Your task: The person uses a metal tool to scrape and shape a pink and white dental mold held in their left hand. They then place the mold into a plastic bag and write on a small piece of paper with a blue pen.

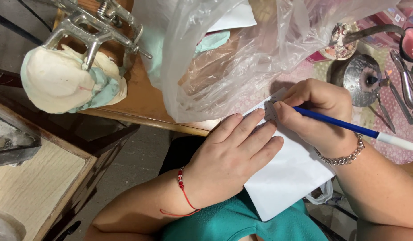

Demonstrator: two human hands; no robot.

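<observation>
The left hand (233,158) lies flat, palm down, fingers extended and close together, pressing on a white paper sheet (289,178). It grips nothing. A red cord bracelet (183,187) circles its wrist.

The right hand (315,114) is closed around a blue pen (344,125) with a white rear end; the fingers are curled tight on the barrel and the tip meets the upper part of the sheet, just beside the left fingertips. A silver chain bracelet (344,156) sits on the right wrist.

The sheet rests at the near edge of the counter (139,96) and overhangs it toward the person's lap, above a teal garment (233,221).

A clear plastic bag (233,53) lies crumpled on the counter directly beyond both hands, touching the sheet's far end. Toward the counter's left edge, a metal clamp frame (95,24) holds a cream and pale green plaster cast (66,82). Toward the right edge stand a round metal bowl (360,78) and several metal hand tools (405,85). A wooden shelf (32,183) sits below the counter's left edge.
</observation>
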